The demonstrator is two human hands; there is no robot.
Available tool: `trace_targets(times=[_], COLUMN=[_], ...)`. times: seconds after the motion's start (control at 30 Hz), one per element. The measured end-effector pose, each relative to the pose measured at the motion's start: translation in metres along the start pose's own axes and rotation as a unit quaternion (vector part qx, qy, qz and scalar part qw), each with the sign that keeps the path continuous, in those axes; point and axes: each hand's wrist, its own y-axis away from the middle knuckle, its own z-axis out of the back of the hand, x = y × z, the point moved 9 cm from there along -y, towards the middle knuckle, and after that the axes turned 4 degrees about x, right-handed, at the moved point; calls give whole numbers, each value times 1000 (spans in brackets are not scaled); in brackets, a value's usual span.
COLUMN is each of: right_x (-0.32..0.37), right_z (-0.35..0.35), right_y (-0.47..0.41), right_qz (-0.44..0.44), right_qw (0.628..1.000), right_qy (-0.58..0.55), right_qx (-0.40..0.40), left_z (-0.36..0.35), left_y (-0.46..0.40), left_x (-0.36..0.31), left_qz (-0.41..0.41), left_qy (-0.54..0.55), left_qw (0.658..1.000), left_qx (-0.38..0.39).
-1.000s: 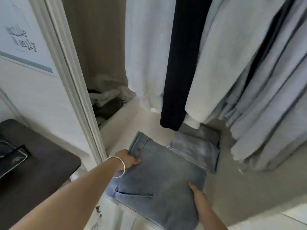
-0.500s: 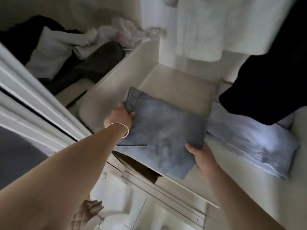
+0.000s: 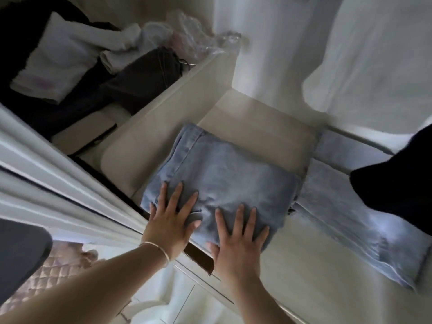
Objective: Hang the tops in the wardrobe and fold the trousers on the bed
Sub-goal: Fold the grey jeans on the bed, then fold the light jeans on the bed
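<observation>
**Folded jeans flat on wardrobe shelf, both palms on top**

White hanging tops (image 3: 350, 54) fill the far right, with a black hanging garment (image 3: 397, 183) low at the right edge. The cream wardrobe shelf (image 3: 304, 265) runs from near centre to the right.

The folded light-blue denim trousers (image 3: 222, 181) lie flat at the shelf's left end, just beside the cream divider wall (image 3: 163, 108). Long axis runs far-left to near-right; waistband edge points far-left, near corner overhangs the shelf's front lip. Faded wash, seam visible along the left edge, surface slightly rumpled.

A second folded pale-blue denim pair (image 3: 350, 220) lies to the right, touching the first, partly under the black garment.

Left compartment, far left: a jumbled pile of white and dark clothes (image 3: 81, 66).

Left hand (image 3: 170, 220), thin silver bangle (image 3: 156, 247) at the wrist: fingers straight and spread, pressing the near-left part of the trousers. Right hand (image 3: 238, 239): same, flat on the near edge. Neither grips anything.
</observation>
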Motion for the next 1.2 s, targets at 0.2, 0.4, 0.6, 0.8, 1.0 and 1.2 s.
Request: trace_targets(times=[0.2,0.4,0.6,0.8,1.0,1.2], right_x=[-43,-121,-139,-102,-26,11], right_z=[17,32,32,74,163,271], right_y=[-106,-196,-213,-190,-64,81], right_qz=[-43,-59,-58,-64,-3,22], right_qw=[998,996,992,996,997,980], right_qy=[37,62,113,69,-24,-177], right_qx=[-22,8,19,-3,-78,-86], left_z=[36,44,37,68,152,249], left_y=[-118,-200,-223,-185,-54,119], left_x=[-15,-53,-66,-64,-118,-123], left_qz=[-77,-108,-85,-51,-96,-95], left_qy=[50,-51,-66,-113,-183,-196], left_qw=[996,993,994,989,977,976], left_qx=[-15,3,24,75,48,19])
